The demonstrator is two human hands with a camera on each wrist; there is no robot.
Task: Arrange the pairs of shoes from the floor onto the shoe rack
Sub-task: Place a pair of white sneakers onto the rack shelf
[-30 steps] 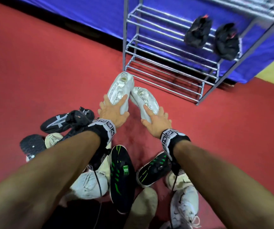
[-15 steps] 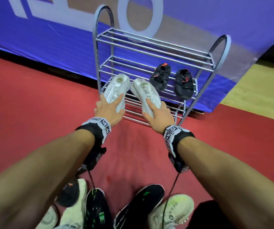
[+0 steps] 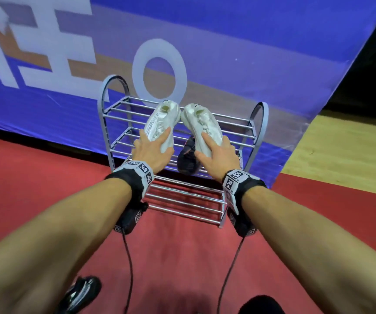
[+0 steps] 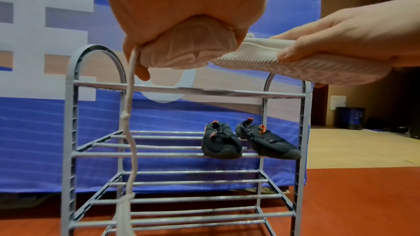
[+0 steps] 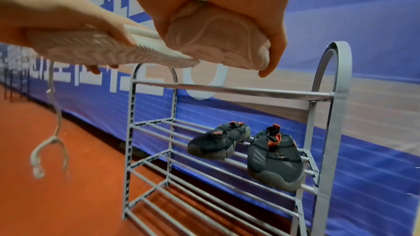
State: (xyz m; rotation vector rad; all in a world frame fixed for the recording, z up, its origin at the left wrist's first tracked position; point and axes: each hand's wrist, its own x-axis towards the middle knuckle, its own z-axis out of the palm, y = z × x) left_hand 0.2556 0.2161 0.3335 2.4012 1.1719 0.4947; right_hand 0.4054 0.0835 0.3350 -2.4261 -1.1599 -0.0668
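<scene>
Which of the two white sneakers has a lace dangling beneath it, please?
The white sneaker held by the left hand; its lace hangs down, while the right hand's sneaker shows none.

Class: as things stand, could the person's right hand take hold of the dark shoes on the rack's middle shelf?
Probably not yet. The right hand already grips a white shoe, so its fingers are occupied. The dark shoes otherwise sit unblocked at the shelf's open front.

Light is even and fairly bright, with soft shadows on the red floor (image 3: 182, 257) below the hands. The banner (image 3: 227, 41) beyond the hands is smeared by motion blur, its letters soft-edged. Wide-angle distortion bows the forearms and the rack (image 4: 72, 132). In both wrist views the near hand fills the top, out of focus and orange-tinted
</scene>
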